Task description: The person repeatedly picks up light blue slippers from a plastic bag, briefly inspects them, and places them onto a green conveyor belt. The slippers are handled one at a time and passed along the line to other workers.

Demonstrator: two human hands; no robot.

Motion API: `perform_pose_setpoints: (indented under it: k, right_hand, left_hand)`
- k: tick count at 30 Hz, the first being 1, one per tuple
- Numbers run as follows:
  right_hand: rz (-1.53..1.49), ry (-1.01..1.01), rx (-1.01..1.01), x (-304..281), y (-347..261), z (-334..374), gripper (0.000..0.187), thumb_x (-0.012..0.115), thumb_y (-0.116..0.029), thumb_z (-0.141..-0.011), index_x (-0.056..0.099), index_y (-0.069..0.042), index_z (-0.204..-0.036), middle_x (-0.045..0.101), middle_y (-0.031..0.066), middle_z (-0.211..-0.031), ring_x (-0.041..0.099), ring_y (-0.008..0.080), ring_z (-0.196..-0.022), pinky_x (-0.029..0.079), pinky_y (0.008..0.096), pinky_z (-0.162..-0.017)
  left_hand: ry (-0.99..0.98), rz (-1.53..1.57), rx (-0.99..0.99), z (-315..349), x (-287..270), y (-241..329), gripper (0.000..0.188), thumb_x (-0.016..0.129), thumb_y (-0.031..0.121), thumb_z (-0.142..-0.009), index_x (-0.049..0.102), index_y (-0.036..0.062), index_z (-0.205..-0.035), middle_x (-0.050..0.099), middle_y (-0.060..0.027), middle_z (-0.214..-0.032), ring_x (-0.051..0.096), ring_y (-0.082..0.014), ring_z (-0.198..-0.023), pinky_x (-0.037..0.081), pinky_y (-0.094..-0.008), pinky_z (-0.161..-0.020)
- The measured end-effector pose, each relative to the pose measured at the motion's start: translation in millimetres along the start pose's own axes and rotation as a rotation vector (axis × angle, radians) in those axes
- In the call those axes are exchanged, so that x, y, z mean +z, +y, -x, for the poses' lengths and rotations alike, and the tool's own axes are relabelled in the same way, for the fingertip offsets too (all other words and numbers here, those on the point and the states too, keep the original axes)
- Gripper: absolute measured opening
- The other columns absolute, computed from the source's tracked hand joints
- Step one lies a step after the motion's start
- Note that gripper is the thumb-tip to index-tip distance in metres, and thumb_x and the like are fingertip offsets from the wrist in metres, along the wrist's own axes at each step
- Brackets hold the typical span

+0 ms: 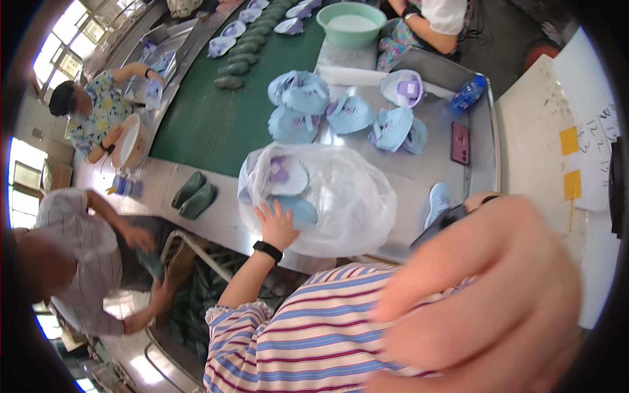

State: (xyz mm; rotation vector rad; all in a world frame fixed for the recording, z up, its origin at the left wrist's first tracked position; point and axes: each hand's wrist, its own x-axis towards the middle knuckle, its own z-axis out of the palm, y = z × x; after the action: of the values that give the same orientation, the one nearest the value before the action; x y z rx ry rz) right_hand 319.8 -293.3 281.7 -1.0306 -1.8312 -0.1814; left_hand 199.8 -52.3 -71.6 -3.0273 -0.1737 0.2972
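Note:
My left hand (278, 226), with a black band at the wrist, lies with fingers spread on a clear plastic bag (350, 196) near the table's front edge. Under its fingertips is a light-blue shoe upper (295, 211); another upper with a purple lining (280, 171) lies behind it in the bag. My right hand (485, 288) looms large and blurred at the lower right, raised close to the camera. Its fingers are curled together, and whatever they may hold is hidden. Beyond the bag sit several stacked light-blue uppers (298, 92).
Dark green shoe lasts (195, 195) lie left of the bag; others line the green belt (209, 124). A phone (460, 143), bottle (468, 93) and blue shoe (437, 202) are at right. A green basin (352, 26) stands behind. Co-workers stand at left; one sits at the back.

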Motion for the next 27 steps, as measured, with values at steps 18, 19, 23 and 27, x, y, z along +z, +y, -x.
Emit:
perform_pose_setpoints:
  k: [18,19,23,27]
  right_hand:
    - [-0.473,0.096,0.919,110.8,120.8,107.9,0.039,0.055,-0.008,-0.081,0.049,-0.003,-0.120,0.057,0.0111,-0.092,0.054,0.0197,-0.077,0.046,0.0327,-0.070]
    - [-0.244,-0.191,0.948,149.6,154.4,158.9,0.050,0.057,-0.012,-0.081,0.043,-0.009,-0.129,0.054,0.0159,-0.116,0.057,0.0271,-0.092,0.048,0.0369,-0.079]
    - [0.385,-1.068,0.956,197.2,161.2,286.7,0.067,0.064,-0.026,-0.077,0.036,-0.016,-0.136,0.026,0.0198,-0.144,0.035,0.0408,-0.127,0.041,0.0449,-0.098]
    - [0.256,-0.893,1.118,177.7,163.8,341.6,0.063,0.064,-0.028,-0.077,0.040,-0.011,-0.133,0.041,0.0230,-0.133,0.041,0.0360,-0.123,0.039,0.0435,-0.099]
  left_hand:
    - [0.275,0.157,0.018,-82.4,21.7,-35.2,0.034,0.051,0.018,-0.081,0.055,0.0064,-0.113,0.041,-0.0157,-0.134,0.034,-0.0377,-0.127,0.029,-0.0533,-0.098]
    - [0.269,0.086,-0.069,-94.5,23.8,-36.2,0.034,0.050,0.018,-0.082,0.054,0.0080,-0.115,0.040,-0.0150,-0.135,0.035,-0.0385,-0.125,0.030,-0.0537,-0.096]
    - [0.158,0.057,-0.342,-116.3,35.9,-64.3,0.033,0.048,0.018,-0.084,0.055,0.0138,-0.116,0.037,-0.0127,-0.137,0.043,-0.0411,-0.117,0.037,-0.0559,-0.088]
    - [-0.081,0.311,-0.389,-120.9,21.2,-96.3,0.030,0.047,0.015,-0.084,0.057,0.0152,-0.113,0.036,-0.0120,-0.136,0.055,-0.0390,-0.101,0.043,-0.0541,-0.079]
